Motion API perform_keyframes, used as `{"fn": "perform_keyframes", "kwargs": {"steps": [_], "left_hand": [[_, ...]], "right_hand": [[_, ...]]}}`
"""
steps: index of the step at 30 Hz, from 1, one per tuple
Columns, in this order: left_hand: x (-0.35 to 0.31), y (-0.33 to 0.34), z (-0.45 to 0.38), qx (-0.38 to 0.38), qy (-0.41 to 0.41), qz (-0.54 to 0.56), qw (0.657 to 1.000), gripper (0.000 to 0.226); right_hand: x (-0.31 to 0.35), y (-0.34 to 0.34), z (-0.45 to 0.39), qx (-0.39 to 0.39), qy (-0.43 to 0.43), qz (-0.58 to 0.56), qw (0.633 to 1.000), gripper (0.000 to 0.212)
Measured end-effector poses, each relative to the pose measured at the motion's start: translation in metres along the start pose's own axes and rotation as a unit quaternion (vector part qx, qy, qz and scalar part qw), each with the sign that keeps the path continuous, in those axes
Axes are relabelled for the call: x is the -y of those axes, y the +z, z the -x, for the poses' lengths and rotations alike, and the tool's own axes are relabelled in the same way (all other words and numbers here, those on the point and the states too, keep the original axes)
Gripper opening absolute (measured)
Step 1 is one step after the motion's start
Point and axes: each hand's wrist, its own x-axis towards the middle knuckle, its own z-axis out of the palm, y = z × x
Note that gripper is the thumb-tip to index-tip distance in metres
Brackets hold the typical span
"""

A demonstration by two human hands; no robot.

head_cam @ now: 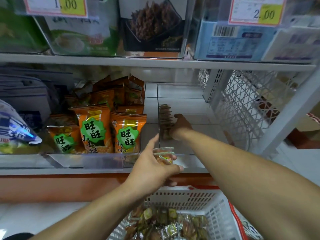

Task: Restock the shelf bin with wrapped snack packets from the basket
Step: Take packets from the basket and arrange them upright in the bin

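A clear plastic shelf bin [188, 158] sits on the lower shelf. Inside it, a row of brown wrapped snack packets [165, 121] stands on edge against its left wall. My right hand [181, 126] reaches into the bin and presses against that row from the right. My left hand [152, 167] hovers at the bin's front edge and grips a few wrapped snack packets [164, 155]. A white plastic basket [187, 198] below holds several more wrapped packets [166, 222].
Orange snack bags [97, 129] fill the clear bin to the left. A white lattice basket [245, 108] stands on the shelf to the right. Upper shelf bins carry price tags [57, 6]. A blue-white bag [15, 129] lies at far left.
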Motion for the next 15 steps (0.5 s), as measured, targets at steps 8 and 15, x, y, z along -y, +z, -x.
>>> {"fn": "perform_keyframes", "kwargs": {"steps": [8, 15], "left_hand": [[-0.007, -0.002, 0.006, 0.018, -0.01, 0.038, 0.999, 0.113], [-0.01, 0.0, 0.025, -0.026, -0.029, 0.161, 0.986, 0.101]], "right_hand": [[0.003, -0.001, -0.002, 0.008, -0.021, 0.047, 0.999, 0.077], [0.023, -0.059, 0.079, -0.062, -0.2, -0.095, 0.973, 0.028]]}}
